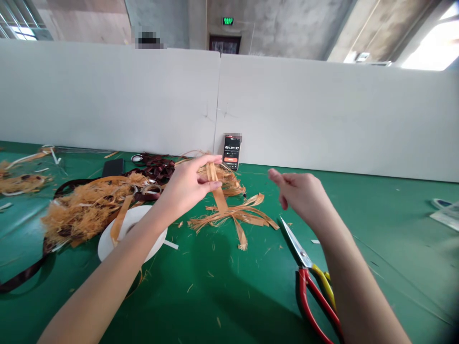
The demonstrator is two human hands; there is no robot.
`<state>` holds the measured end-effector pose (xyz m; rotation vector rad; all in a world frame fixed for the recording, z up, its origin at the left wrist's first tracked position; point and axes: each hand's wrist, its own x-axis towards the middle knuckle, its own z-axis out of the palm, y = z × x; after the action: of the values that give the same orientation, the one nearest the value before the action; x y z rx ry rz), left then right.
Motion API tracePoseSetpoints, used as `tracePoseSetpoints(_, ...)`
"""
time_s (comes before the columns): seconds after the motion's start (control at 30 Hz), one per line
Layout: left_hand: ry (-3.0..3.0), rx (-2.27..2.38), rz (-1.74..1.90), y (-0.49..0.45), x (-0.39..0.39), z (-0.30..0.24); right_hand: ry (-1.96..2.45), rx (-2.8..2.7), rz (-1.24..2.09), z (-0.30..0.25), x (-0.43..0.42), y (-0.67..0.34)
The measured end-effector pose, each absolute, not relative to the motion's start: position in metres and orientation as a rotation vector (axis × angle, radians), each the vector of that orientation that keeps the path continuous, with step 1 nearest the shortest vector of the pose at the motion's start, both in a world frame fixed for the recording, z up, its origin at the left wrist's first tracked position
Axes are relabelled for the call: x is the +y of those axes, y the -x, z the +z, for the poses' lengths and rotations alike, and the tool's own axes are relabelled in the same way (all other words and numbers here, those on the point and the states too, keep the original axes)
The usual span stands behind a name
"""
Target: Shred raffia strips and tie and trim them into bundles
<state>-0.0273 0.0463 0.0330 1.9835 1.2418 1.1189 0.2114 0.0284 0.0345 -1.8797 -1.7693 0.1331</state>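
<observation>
My left hand pinches a tan raffia-like ribbon strip between thumb and fingers. The strip hangs down to a loose bundle of tan strips lying on the green table. To the right, my right hand is held above the table with its fingers curled and the thumb and forefinger together; whether anything thin is between them I cannot make out. Scissors with one red and one yellow handle lie below it, blades slightly towards the bundle. Under my left forearm sits a white spool with tan ribbon.
A frayed tan fibre heap and dark brown ribbon cover the left side. A phone showing a timer leans on the white partition. A black flat object lies behind the heap. A tape roll is far right.
</observation>
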Motion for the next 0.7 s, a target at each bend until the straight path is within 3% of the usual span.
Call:
tracePoseSetpoints(0.17,-1.969,1.200,1.057,0.027,0.048,0.030,1.793,-1.516,0.041,0.039,0.029,-0.215)
tracePoseSetpoints(0.4,-1.833,1.226,1.029,0.028,0.048,0.034,1.379,-1.408,0.273,0.027,0.038,-0.215)
tracePoseSetpoints(0.63,-1.829,1.374,1.024,0.031,0.054,0.031,1.262,-1.277,-0.333,0.035,0.020,-0.213)
tracePoseSetpoints(0.7,-1.842,1.369,1.040,0.033,0.056,0.027,1.304,-1.322,-0.295,0.036,0.017,-0.216)
